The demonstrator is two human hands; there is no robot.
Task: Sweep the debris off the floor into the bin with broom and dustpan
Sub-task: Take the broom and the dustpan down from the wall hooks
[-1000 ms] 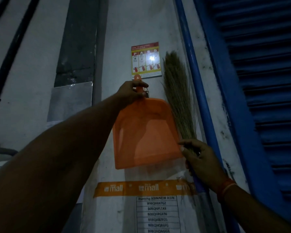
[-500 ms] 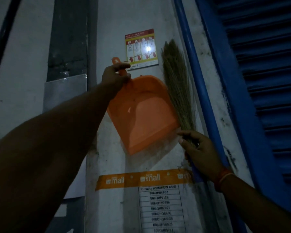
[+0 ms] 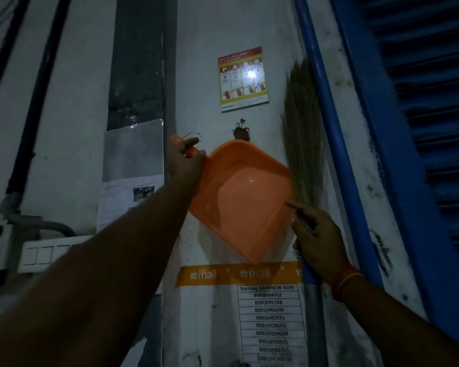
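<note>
Both tools are in hand at the wall: left hand (image 3: 184, 165) clamped on the handle of the orange dustpan (image 3: 245, 197), tilted clear of its hook (image 3: 241, 131) and empty, right hand (image 3: 319, 242) wrapped round the upright broom (image 3: 304, 144), forefinger extended, presumably for carrying to the debris; no bin visible.

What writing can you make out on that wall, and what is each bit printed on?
"P A S S": fire extinguisher poster; its red heading and small print are too blurred to read.
"mall", twice: orange band.
"Running ASIN/NEW ASIN": white list sheet.
"B0BQHR47GZ", "B0BQHPL1X8", "B0BQHRGK96": its top rows; the lower rows are too blurred to trust.
Papers at left: unreadable.
</note>
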